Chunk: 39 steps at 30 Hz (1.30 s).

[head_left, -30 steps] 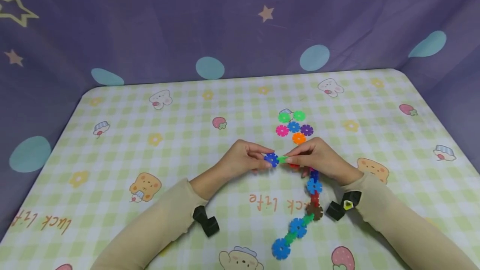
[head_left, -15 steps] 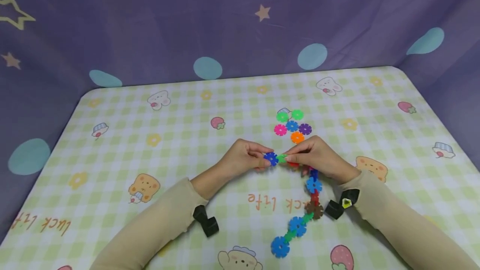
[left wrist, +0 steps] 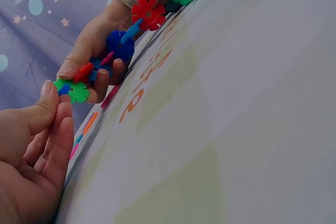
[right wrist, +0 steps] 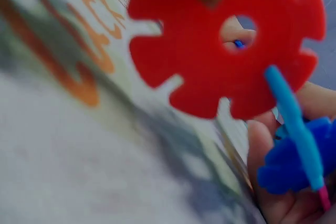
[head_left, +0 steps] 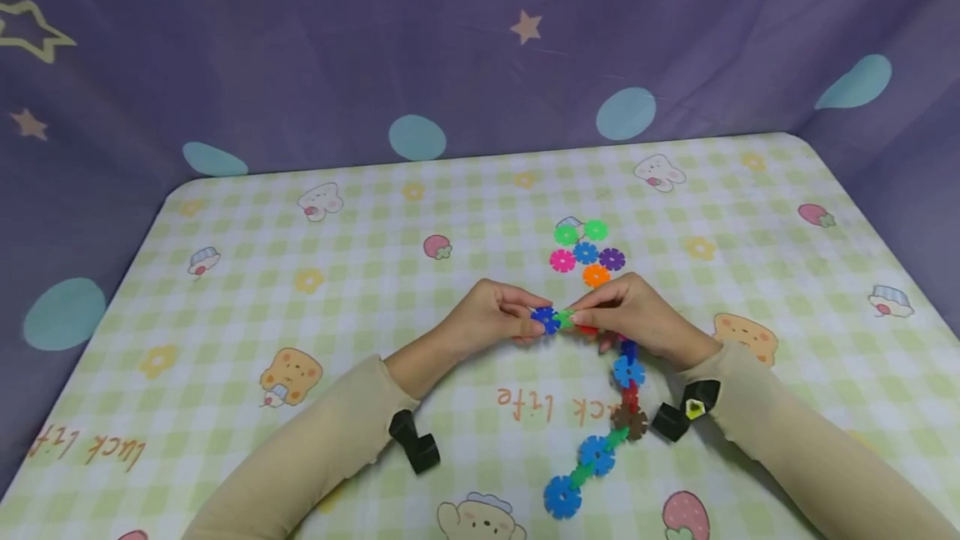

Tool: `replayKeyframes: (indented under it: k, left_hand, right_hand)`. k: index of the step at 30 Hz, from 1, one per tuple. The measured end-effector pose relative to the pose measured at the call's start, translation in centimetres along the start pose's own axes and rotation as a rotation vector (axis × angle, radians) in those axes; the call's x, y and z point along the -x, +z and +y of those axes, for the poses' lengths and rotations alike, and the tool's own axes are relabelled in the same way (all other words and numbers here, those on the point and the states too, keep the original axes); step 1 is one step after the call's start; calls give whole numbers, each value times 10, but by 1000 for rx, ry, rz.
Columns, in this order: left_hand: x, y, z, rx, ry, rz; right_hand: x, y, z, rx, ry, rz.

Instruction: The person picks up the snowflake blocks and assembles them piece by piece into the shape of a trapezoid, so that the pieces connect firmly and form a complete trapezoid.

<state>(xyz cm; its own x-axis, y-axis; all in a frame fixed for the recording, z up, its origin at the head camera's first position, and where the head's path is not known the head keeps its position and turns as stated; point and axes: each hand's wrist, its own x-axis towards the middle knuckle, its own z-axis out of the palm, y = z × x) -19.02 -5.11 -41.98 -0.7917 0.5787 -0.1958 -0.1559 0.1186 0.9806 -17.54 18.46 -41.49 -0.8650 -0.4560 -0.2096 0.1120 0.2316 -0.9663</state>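
Pretty cute counter point(head_left: 225, 315), dressed in a pale green-and-white checked cloth point(head_left: 787, 290) with rounded far corners. Printed all over with bunny heads point(head_left: 660, 172), strawberries point(head_left: 686, 515), cupcakes point(head_left: 891, 301), yellow flowers point(head_left: 308, 280) and toast slices point(head_left: 291, 375), plus orange "Luck Life" lettering point(head_left: 547, 407), upside down from the near side. Right on the cloth, a bit right of centre: six loose notched discs, all flat. Two light green ones point(head_left: 566, 235) side by side at the back, then a pink one point(head_left: 562, 260), a blue one point(head_left: 586, 252) and a purple one point(head_left: 612, 258) bunched in a row, and an orange one point(head_left: 596, 276) nearest. Can't tell about the near end of the chain of linked discs point(head_left: 597, 455), either resting on the cloth or hanging just above.
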Motion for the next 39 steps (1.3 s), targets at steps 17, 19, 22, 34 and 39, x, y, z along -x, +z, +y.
replayKeyframes:
  k: [17, 19, 22, 34, 39]
  left_hand:
    - [-22, 1, 9, -120, -80, 153]
    - [-26, 2, 9, -170, -61, 189]
    - [-33, 4, 10, -264, -29, 233]
    - [-59, 10, 18, -695, 25, 306]
    - [-64, 12, 21, -769, 9, 293]
  right_hand:
    - [-3, -24, 3, 65, -133, -257]
    - [-4, -25, 3, 70, -147, -283]
    - [-3, -26, 5, 69, -159, -310]
    - [-3, -26, 5, 79, -206, -361]
    - [-3, -27, 5, 90, -210, -364]
